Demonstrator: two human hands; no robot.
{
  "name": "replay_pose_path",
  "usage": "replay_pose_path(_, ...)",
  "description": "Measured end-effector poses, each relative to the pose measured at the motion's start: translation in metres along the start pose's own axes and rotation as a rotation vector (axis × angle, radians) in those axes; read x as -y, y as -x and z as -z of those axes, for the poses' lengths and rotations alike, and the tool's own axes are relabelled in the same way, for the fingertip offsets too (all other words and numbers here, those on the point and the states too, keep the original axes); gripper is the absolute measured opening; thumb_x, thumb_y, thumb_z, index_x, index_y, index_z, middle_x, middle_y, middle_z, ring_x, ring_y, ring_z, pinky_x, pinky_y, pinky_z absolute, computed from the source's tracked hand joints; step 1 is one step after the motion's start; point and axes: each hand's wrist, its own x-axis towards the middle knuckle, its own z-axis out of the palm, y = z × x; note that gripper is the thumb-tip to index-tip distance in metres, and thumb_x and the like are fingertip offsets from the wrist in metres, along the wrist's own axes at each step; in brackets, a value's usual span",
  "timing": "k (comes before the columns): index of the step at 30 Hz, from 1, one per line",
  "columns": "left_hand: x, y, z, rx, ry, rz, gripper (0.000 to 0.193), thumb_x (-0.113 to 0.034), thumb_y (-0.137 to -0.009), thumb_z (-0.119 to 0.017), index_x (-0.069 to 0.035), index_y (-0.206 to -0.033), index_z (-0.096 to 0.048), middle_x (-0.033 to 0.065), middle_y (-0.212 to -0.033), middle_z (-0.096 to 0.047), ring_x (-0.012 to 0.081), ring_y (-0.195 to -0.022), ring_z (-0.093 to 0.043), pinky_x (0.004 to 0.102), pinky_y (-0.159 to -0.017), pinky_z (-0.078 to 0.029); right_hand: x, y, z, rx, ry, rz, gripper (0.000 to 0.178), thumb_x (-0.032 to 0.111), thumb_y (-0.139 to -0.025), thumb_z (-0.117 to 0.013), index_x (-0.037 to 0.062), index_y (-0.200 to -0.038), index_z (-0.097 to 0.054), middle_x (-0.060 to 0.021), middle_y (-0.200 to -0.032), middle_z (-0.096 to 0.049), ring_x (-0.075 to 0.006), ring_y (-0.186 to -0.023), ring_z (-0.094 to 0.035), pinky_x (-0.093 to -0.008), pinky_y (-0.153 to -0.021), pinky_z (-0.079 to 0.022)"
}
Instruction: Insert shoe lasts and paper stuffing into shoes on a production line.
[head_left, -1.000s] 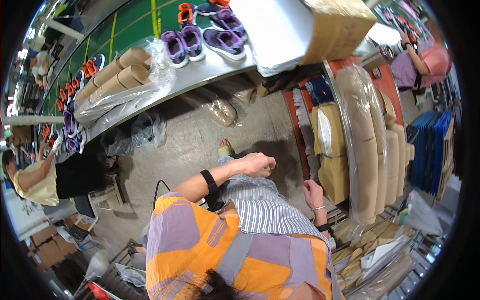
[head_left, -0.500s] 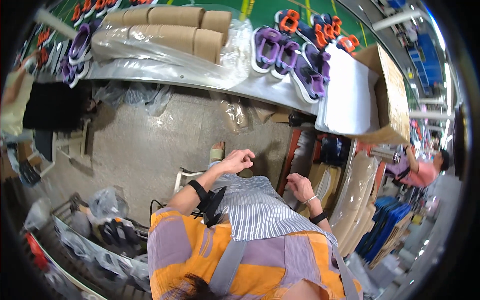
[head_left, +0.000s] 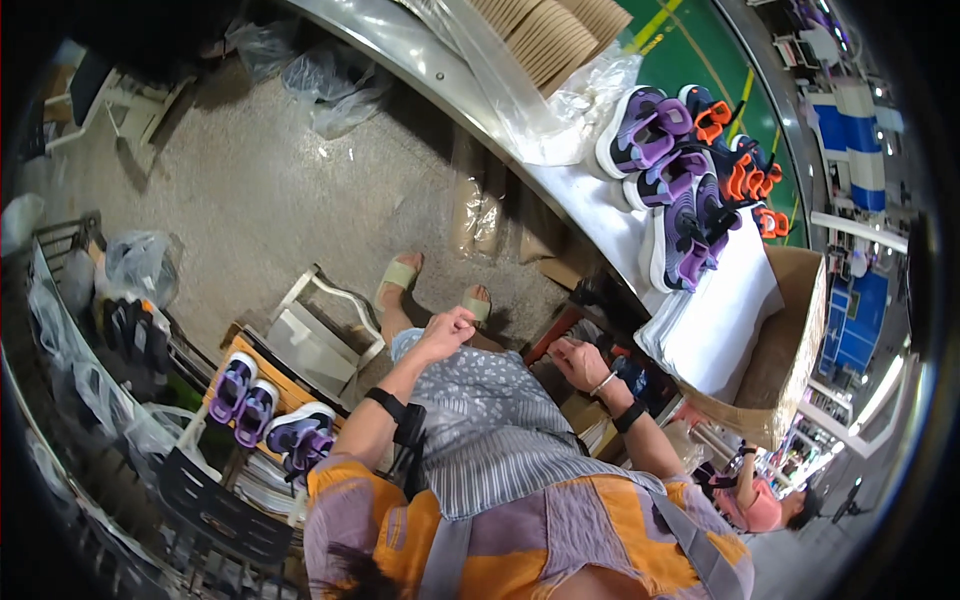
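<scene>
My left hand [head_left: 447, 334] hangs over my apron [head_left: 490, 405], its fingers curled in with nothing seen in them. On the other side of my lap, my right hand [head_left: 577, 364] is also loosely closed and looks empty; part of its fingers is turned from view. Neither hand touches the goods on the metal bench [head_left: 600, 225]. Nearest to my right hand on that bench are several navy-and-purple shoes [head_left: 680, 235], beside a stack of white paper sheets [head_left: 710, 325] in an opened cardboard box [head_left: 790, 340].
Navy-and-orange shoes [head_left: 750, 175] stand on the green belt [head_left: 690, 40]. Brown cardboard inserts [head_left: 545, 45] lie under clear film. A white stool [head_left: 320, 345] and a wooden-topped rack with purple shoes [head_left: 255, 410] are at my left. Another person [head_left: 755, 500] works far right.
My view has turned left, so the bench now slants down to the right. The stool and rack of shoes have come into sight. Both hands stay over my lap, fingers curled more.
</scene>
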Motion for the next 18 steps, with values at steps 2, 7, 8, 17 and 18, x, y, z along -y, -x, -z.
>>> replay_pose_path(2, 0.031, -0.006, -0.024, -0.080, 0.077, 0.020, 0.029, -0.015, -0.083, -0.063, -0.004, -0.109, -0.058, 0.0086, -0.087, -0.066, 0.0177, -0.077, -0.061, 0.0319, -0.071, -0.049, -0.026, -0.012, -0.006, 0.081, 0.027, 0.028, 0.015, 0.008, -0.077, -0.057, 0.0038, -0.091, -0.056, -0.0141, -0.087, -0.061, -0.0346, -0.080, -0.060, -0.0404, -0.068, -0.049)
replay_pose_path(7, 0.090, -0.016, -0.076, -0.120, 0.168, 0.078, 0.027, -0.011, -0.083, -0.063, -0.004, -0.109, -0.057, 0.0056, -0.084, -0.065, 0.0143, -0.074, -0.059, 0.0298, -0.068, -0.047, -0.091, -0.067, -0.044, 0.094, 0.043, 0.067, 0.016, 0.008, -0.076, -0.056, 0.0058, -0.092, -0.057, -0.0139, -0.088, -0.062, -0.0353, -0.079, -0.060, -0.0426, -0.065, -0.048)
replay_pose_path(8, 0.101, -0.019, -0.082, -0.135, 0.160, 0.087, 0.027, -0.011, -0.084, -0.063, -0.004, -0.109, -0.057, 0.0062, -0.084, -0.065, 0.0146, -0.074, -0.059, 0.0300, -0.069, -0.047, -0.105, -0.082, -0.059, 0.108, 0.076, -0.006, 0.016, 0.006, -0.076, -0.057, 0.0045, -0.092, -0.057, -0.0135, -0.084, -0.062, -0.0347, -0.078, -0.061, -0.0408, -0.065, -0.048)
replay_pose_path(17, 0.202, -0.033, -0.106, -0.368, 0.345, 0.026, 0.026, -0.008, -0.084, -0.061, -0.002, -0.108, -0.054, 0.0071, -0.076, -0.061, 0.0126, -0.065, -0.059, 0.0263, -0.060, -0.048, -0.182, -0.243, -0.189, 0.057, 0.148, -0.124, 0.060, 0.018, -0.071, -0.070, 0.0072, -0.121, -0.039, -0.0195, -0.124, -0.043, -0.0393, -0.104, -0.052, -0.0471, -0.082, -0.045)
replay_pose_path(18, 0.198, -0.031, -0.105, -0.382, 0.377, 0.019, 0.026, -0.007, -0.085, -0.060, -0.002, -0.109, -0.054, 0.0063, -0.077, -0.061, 0.0110, -0.066, -0.058, 0.0251, -0.060, -0.047, -0.190, -0.256, -0.200, 0.004, 0.212, -0.109, 0.065, 0.019, -0.070, -0.071, 0.0060, -0.123, -0.036, -0.0202, -0.127, -0.039, -0.0403, -0.106, -0.051, -0.0467, -0.083, -0.046)
